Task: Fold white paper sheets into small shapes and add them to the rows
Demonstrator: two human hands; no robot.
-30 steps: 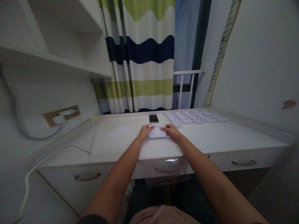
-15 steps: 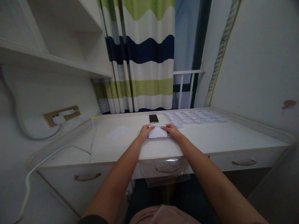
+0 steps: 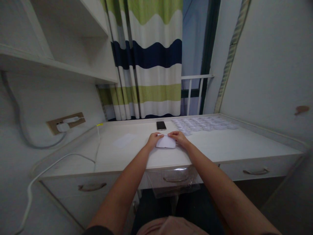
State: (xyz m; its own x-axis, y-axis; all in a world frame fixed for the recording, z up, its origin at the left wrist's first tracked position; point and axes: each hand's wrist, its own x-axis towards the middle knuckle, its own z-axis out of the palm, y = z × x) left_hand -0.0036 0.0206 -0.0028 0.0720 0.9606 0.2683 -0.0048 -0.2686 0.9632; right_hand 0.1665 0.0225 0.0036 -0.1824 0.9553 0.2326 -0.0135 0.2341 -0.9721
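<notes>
A small sheet of white paper point(image 3: 166, 142), apparently folded along its far edge, is held at the middle of the desk. My left hand point(image 3: 154, 138) pinches its far left corner between thumb and fingers. On the far right side, my right hand point(image 3: 178, 136) grips it the same way, with the fingertips close to those of the left. Just beyond the paper lies a dark phone point(image 3: 161, 125). Many small white folded paper pieces point(image 3: 202, 124) are spread in rows at the back right of the desk.
Loose white paper point(image 3: 124, 140) lies left on the white desk point(image 3: 239, 143). A white cable point(image 3: 61, 156) crosses the left edge. Clear plastic point(image 3: 171, 182) hangs from the front by a drawer handle. A shelf point(image 3: 73, 71) juts out at upper left; a striped curtain point(image 3: 158, 76) hangs behind.
Both hands have drawn closer together along the paper's far edge, whose top corners now slope inward. The view has shifted slightly.
</notes>
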